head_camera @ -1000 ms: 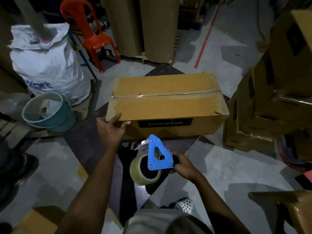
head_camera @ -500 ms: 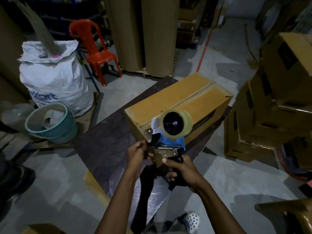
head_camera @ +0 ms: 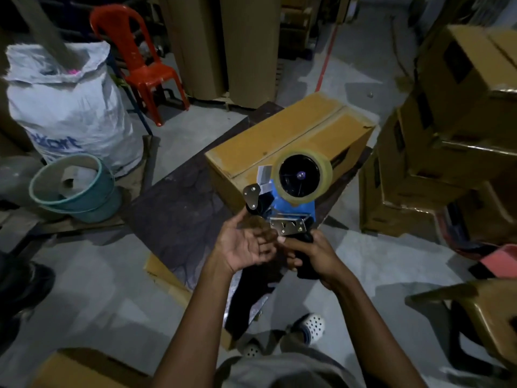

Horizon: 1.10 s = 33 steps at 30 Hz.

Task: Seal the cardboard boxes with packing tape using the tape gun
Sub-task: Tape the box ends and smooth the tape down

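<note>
1. Round teal bucket [head_camera: 92, 197], left, holds cardboard cores [head_camera: 68, 184].
2. Closed matte cardboard box [head_camera: 282, 135] lies centre, behind the blue tape gun [head_camera: 293, 208] (glossy clear roll [head_camera: 326, 175]).
3. Right hand [head_camera: 316, 253] clamps its black handle [head_camera: 306, 273]; left hand [head_camera: 243, 245] touches its metal plate [head_camera: 288, 226], fingers relaxed.

Back left, a red plastic chair [head_camera: 140, 60] on the grey floor [head_camera: 98, 289]. Nearer, a white woven sack [head_camera: 70, 107], just beside a teal bucket [head_camera: 84, 204] holding cardboard cores [head_camera: 68, 184]. Tall brown rolls [head_camera: 237, 46] upright behind; red line [head_camera: 326, 51] along the floor.
</note>
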Available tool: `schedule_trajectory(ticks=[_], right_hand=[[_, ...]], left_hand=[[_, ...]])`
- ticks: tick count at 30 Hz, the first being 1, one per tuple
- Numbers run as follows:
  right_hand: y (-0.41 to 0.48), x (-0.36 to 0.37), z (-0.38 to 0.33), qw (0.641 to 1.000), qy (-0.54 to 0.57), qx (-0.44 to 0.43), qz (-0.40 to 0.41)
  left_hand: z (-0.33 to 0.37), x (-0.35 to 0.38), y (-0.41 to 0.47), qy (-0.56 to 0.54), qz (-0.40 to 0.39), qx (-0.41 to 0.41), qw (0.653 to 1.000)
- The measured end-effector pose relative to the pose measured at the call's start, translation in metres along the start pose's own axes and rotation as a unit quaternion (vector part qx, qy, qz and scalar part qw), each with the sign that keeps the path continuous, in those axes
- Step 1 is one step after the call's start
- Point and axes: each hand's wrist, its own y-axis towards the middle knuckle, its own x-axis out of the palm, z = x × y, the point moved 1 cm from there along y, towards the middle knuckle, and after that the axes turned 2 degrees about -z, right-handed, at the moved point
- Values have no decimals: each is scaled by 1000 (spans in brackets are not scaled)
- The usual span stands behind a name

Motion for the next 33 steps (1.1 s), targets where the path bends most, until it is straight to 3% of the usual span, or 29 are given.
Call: schedule_trajectory(ticks=[5, 9, 12, 15, 21, 29, 33], right_hand=[[-15, -7, 5, 1000, -10, 8, 23], [-22, -9, 3, 999, -26, 6, 21], [-25, -11, 1, 998, -66, -2, 14], [-26, -11, -1, 995, -99, -17, 16], [-19, -1, 1, 988, -147, -32, 28], [12, 0, -14, 976, -208, -22, 57], [35, 0, -24, 976, -213, -14, 50]], left_hand=[[7, -10, -17, 1, 37, 80, 996], [23, -11, -28, 42, 72, 84, 993], [43, -3, -39, 139, 111, 70, 982], [69, 1, -48, 276, 159, 46, 947], [106, 31, -56, 488, 234, 91, 836], [146, 42, -43, 623, 254, 3, 740], [167, 48, -43, 629, 269, 13, 729]])
